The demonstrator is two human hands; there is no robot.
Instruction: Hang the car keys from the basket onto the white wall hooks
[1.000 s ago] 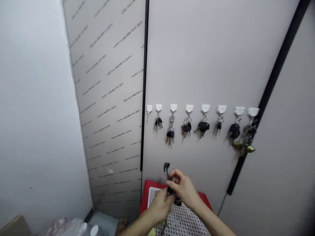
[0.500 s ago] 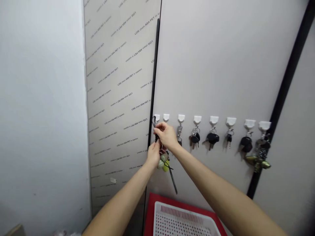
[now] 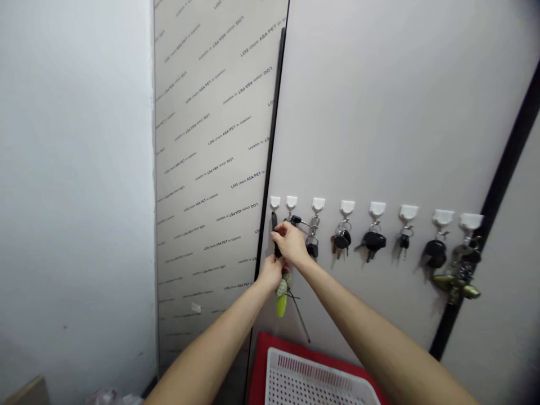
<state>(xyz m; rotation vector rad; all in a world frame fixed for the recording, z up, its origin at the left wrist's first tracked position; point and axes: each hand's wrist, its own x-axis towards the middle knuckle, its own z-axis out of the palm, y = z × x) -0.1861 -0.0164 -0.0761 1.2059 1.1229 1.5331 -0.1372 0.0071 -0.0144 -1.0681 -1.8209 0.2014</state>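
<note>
Both my hands are raised to the left end of a row of white wall hooks [image 3: 347, 207]. My right hand [image 3: 290, 243] pinches the black strap of a key bunch [image 3: 281, 295] just under the leftmost hook [image 3: 275, 202]. My left hand [image 3: 272, 271] is closed round the same bunch lower down. A yellow-green charm and a thin dark cord hang below my hands. A black key [image 3: 296, 219] on the second hook is pushed sideways by my right fingers.
Black-headed keys [image 3: 373, 241] hang from the other hooks; the far right one carries a brass-coloured bunch [image 3: 458, 278]. A white perforated basket [image 3: 320, 382] on a red surface stands below. A film-covered panel [image 3: 211, 146] and a black strip [image 3: 272, 140] lie left.
Both hands rose from the basket to the leftmost hooks with the key bunch. In the last half second they sank slightly, and the charm now hangs straight down.
</note>
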